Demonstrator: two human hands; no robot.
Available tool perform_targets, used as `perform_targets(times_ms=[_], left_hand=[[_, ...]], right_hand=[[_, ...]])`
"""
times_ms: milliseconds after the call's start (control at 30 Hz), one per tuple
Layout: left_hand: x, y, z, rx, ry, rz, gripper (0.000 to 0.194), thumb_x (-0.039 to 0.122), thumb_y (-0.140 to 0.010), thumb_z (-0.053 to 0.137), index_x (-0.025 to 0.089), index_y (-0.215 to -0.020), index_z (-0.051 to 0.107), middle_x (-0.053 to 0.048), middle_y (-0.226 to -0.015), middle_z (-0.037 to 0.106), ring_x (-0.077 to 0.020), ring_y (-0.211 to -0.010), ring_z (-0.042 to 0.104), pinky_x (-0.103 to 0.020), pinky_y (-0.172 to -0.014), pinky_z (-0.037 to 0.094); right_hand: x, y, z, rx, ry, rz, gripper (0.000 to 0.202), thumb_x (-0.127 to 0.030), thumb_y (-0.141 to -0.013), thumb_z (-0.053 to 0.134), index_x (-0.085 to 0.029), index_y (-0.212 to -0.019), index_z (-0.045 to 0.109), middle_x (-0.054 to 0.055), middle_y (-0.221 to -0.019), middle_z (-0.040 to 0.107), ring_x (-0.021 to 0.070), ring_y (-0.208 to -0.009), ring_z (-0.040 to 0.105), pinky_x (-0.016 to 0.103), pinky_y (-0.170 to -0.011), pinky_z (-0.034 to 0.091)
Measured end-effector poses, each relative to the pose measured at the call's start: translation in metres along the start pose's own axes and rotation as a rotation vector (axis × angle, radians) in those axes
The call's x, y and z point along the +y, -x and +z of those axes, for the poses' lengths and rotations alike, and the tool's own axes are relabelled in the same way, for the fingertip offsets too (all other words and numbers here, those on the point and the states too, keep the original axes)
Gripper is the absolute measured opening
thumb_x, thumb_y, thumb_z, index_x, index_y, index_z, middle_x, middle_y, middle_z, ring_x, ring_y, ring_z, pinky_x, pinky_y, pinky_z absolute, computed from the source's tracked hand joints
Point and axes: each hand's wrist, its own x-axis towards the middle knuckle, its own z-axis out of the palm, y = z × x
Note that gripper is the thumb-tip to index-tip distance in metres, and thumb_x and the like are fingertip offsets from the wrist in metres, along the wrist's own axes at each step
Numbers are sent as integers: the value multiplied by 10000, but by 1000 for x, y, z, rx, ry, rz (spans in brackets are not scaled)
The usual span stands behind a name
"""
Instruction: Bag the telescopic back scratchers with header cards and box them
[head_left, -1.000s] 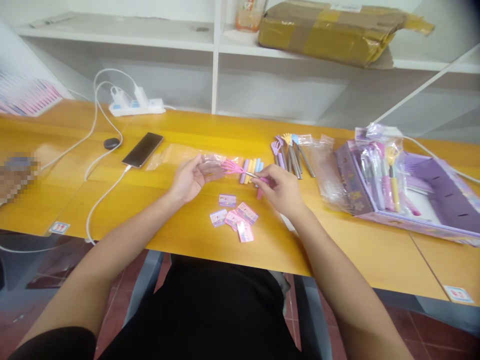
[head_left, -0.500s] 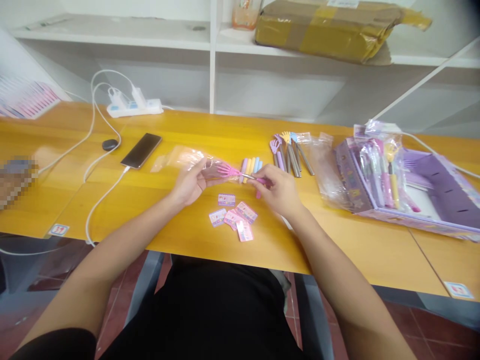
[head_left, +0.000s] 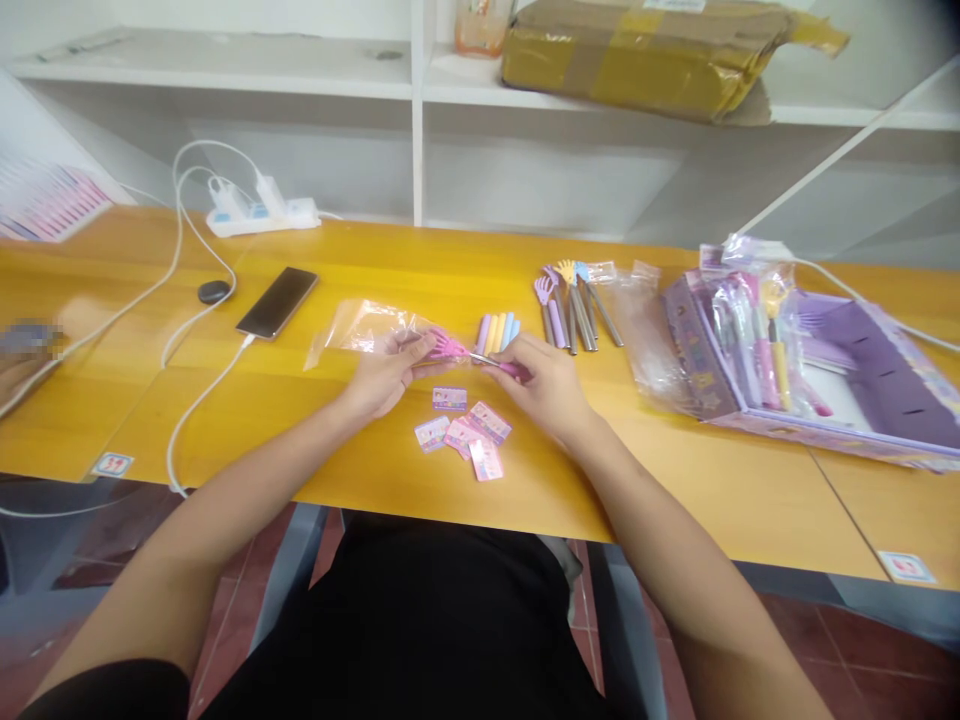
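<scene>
A pink back scratcher (head_left: pixel 448 346) with a hand-shaped head and a short metal shaft lies level between my hands, just above the table. My right hand (head_left: pixel 544 385) is closed around its pink handle. My left hand (head_left: pixel 391 372) is closed at the head end, at the mouth of a clear plastic bag (head_left: pixel 367 325) that stretches to the left. Whether the head is inside the bag cannot be made out. Just behind my right hand lie purple, yellow and blue handle tubes (head_left: pixel 496 330). Several small printed cards (head_left: pixel 487 423) are scattered below my hands.
More back scratchers (head_left: pixel 577 305) lie behind my right hand, beside clear bags (head_left: pixel 641 330). A purple box (head_left: pixel 885 420) with bagged scratchers stands at right. At left are a phone (head_left: pixel 277 302), cables and a power strip (head_left: pixel 262 217). Another person's hand (head_left: pixel 22 375) is at the far left.
My left hand has moved in and closed at the scratcher's head, where its fingers were more spread. The scratcher and my right hand have shifted slightly left.
</scene>
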Motion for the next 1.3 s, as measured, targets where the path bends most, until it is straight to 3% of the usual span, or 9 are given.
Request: perform_targets(times_ms=[433, 633, 767, 1133, 1300], left_hand=[[1, 4, 3, -2, 28, -12, 251, 278, -783, 998, 148, -894, 814, -36, -965, 822, -225, -988, 823, -454, -1039, 691], [3, 5, 0, 6, 45, -142, 218, 218, -802, 978, 129, -906, 808, -55, -972, 835, -209, -915, 830, -390, -953, 698], [1, 4, -2, 23, 69, -156, 208, 193, -794, 981, 122, -867, 799, -46, -916, 832, -196, -860, 830, -376, -928, 701], [14, 1, -4, 13, -25, -99, 232, 324, -911, 902, 127, -1026, 859, -122, -1054, 875, -246, -1028, 852, -397, -1055, 680], [20, -2, -6, 65, -40, -93, 193, 316, -940, 866, 140, -1020, 861, -115, -1046, 876, -233, -987, 856, -397, -1042, 683]], right_hand=[[-4, 4, 7, 28, -19, -12, 338, -439, -1082, 686, -239, -832, 578, 9, -749, 543, 176, -682, 517, 329, -638, 414], [-2, 5, 8, 45, -8, -3, 335, -421, -1070, 707, -238, -822, 574, 7, -752, 561, 173, -678, 523, 329, -643, 418], [0, 4, 7, 34, -9, -22, 341, -435, -1081, 691, -237, -827, 578, 9, -750, 562, 173, -679, 527, 329, -640, 420], [6, 2, 0, 75, 5, -46, 328, -463, -1049, 746, -237, -859, 604, 18, -776, 590, 174, -677, 538, 320, -602, 418], [9, 0, -7, 97, 24, -77, 249, -351, -1035, 771, -231, -882, 615, 10, -773, 605, 169, -678, 553, 315, -611, 424]])
